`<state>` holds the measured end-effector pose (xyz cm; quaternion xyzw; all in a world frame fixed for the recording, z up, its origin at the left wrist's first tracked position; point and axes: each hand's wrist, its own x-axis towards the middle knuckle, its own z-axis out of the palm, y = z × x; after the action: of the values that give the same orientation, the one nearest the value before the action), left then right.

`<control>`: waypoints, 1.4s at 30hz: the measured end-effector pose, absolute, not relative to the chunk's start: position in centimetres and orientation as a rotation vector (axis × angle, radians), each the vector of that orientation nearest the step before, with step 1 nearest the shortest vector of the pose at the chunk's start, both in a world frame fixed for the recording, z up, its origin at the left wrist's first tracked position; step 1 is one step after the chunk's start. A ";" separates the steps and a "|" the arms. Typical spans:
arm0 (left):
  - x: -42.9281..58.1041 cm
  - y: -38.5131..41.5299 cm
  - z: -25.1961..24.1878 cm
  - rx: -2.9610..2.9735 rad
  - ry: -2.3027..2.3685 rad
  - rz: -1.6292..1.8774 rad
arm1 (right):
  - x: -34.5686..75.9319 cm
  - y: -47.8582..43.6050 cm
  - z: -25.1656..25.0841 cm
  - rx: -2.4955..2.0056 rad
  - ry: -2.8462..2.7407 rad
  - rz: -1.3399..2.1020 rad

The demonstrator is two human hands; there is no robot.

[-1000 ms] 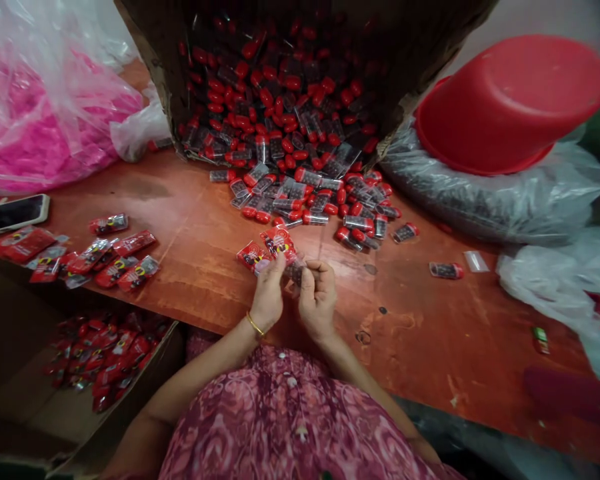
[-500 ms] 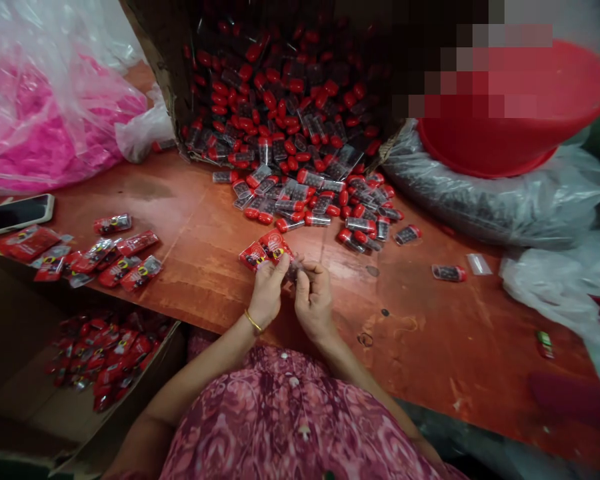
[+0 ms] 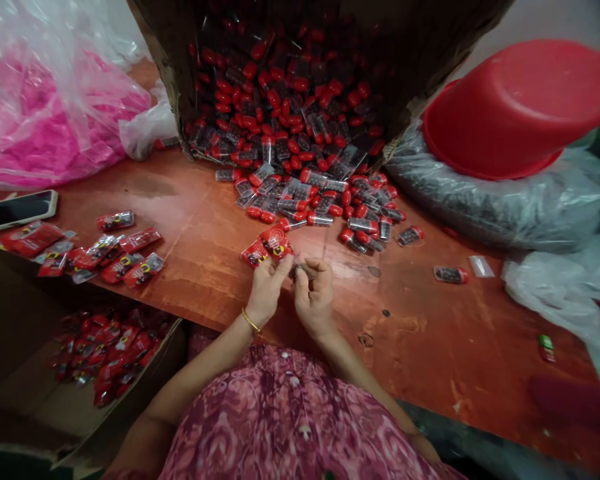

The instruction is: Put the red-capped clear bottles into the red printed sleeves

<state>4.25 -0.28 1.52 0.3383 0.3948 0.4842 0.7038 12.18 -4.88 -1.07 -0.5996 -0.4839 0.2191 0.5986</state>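
My left hand (image 3: 265,292) pinches the top of a red printed packet (image 3: 267,245) between its fingers. My right hand (image 3: 313,291) is close beside it, its fingertips closed on a small clear tube (image 3: 300,270), mostly hidden by the fingers. A heap of clear tubes with red caps (image 3: 300,197) spills from a tipped cardboard box (image 3: 183,87) onto the table. Sealed red packets (image 3: 125,250) lie in a loose group left of my hands.
The reddish wooden table (image 3: 420,313) runs under everything. An open carton (image 3: 145,373) of red packets sits below its left edge. An upturned red basin (image 3: 523,107) rests on a bulging clear bag (image 3: 500,200). A phone (image 3: 17,211) and a pink plastic bag (image 3: 45,127) lie left.
My fingers have closed further over the small tube, so less of it shows between my hands. The view has drifted slightly, and the packet stays in my left hand.
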 end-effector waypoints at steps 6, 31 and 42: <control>4.5 0.8 2.1 0.682 0.855 1.109 | 13.7 -6.4 -1.5 -1.509 -1.309 0.223; 6.4 0.0 2.5 0.563 0.896 1.096 | 14.4 -7.5 -0.1 -1.415 -1.049 0.753; 6.8 -1.1 0.4 0.716 0.876 0.986 | 13.2 -6.7 -0.6 -1.436 -0.982 0.604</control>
<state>6.84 -1.11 0.36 0.3255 0.3982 0.4481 0.7312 13.19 -6.72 -0.56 -0.6209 -0.4246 0.2610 0.6050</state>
